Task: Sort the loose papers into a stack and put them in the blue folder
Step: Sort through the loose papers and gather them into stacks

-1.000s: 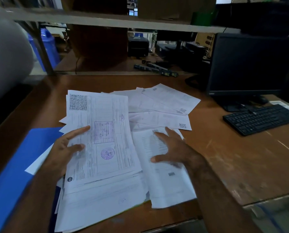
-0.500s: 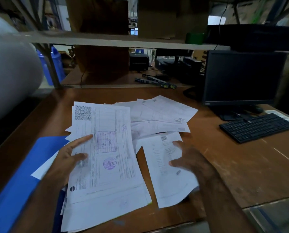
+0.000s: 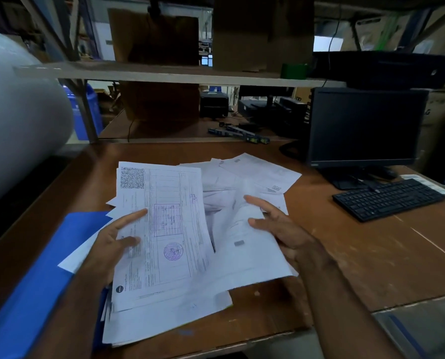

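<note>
step: gathering the loose papers (image 3: 252,177) onto the stack (image 3: 161,255) at the middle of the desk (image 3: 371,260)
left hand (image 3: 110,242): fingers spread flat on the stack's top sheet, thumb on its left edge, steadying it
right hand (image 3: 281,224): holds a single sheet (image 3: 244,252) at its right edge, fingers extended over it, thumb hidden; the sheet is lifted and blurred
blue folder (image 3: 34,286): lies at 8 o'clock of the stack, partly under it
loose papers: fanned at 1 o'clock of the stack, overlapping
how to do it well: judging by the skew, lay the sheet square on top, press with the left palm, then tap the edges even
risk: the lower sheets overhang the desk's near edge and may slide
</note>
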